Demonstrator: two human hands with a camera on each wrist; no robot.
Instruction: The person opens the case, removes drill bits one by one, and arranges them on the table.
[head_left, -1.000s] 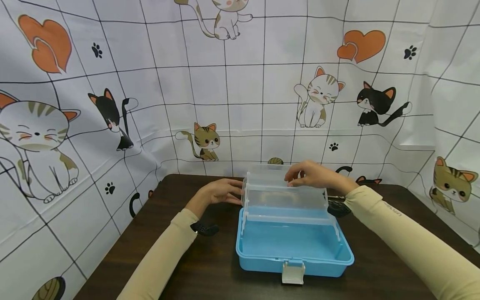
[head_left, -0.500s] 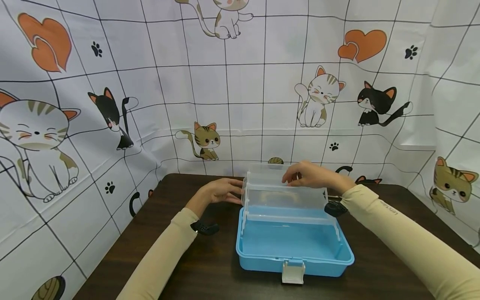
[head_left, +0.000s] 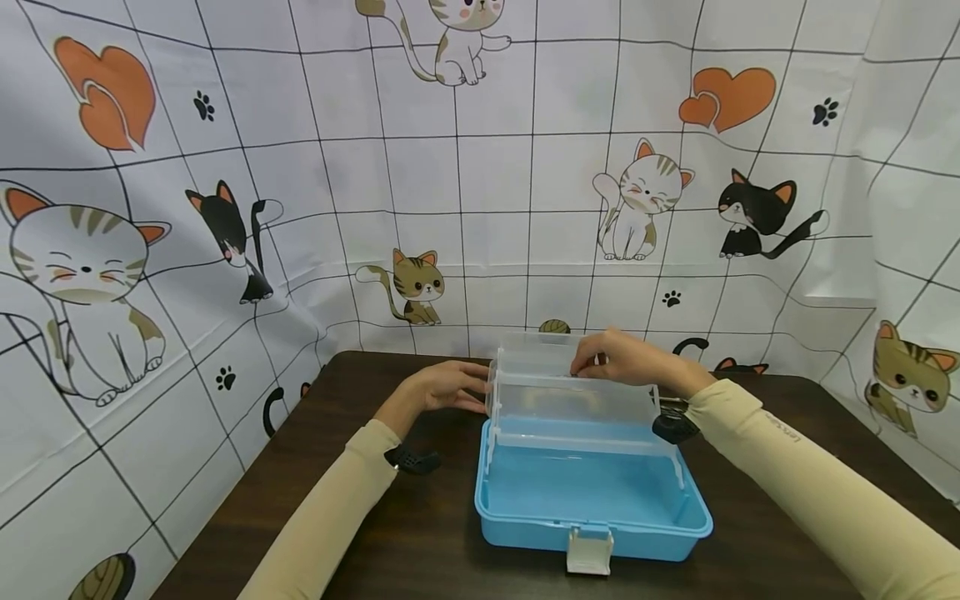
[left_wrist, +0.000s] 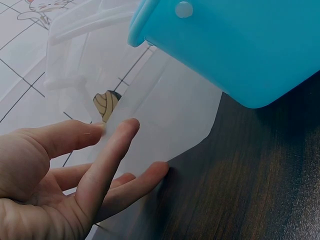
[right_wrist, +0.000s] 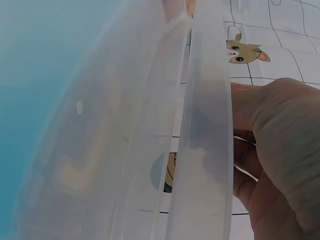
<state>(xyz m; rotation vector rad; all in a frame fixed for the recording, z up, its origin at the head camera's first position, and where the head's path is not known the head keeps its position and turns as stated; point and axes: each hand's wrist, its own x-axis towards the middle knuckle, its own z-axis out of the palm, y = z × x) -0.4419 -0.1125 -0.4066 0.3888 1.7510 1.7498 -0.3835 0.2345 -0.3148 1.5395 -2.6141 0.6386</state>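
Observation:
A light blue storage box (head_left: 592,542) with a white front latch (head_left: 588,552) stands opened on the table. Frosted translucent plastic sections (head_left: 573,400) rise in tiers from its back. Beside their left edge is my left hand (head_left: 442,387); the left wrist view shows its fingers loosely spread by the clear plastic (left_wrist: 170,105), gripping nothing. My right hand (head_left: 618,358) is bent over the upper tier, thumb and fingers drawn together. In the right wrist view the translucent wall (right_wrist: 207,165) hides its fingertips, so I cannot tell whether they pinch anything.
The box stands on a dark wooden table (head_left: 360,517). White cloth (head_left: 487,183) with grid lines and cartoon cats hangs behind and on both sides. A dark strap (head_left: 675,423) hangs at the right wrist, another (head_left: 412,460) at the left.
The head view has tilted slightly, so everything sits a little lower. My right fingers have shifted a little over the upper tier. The left hand and the box keep their places.

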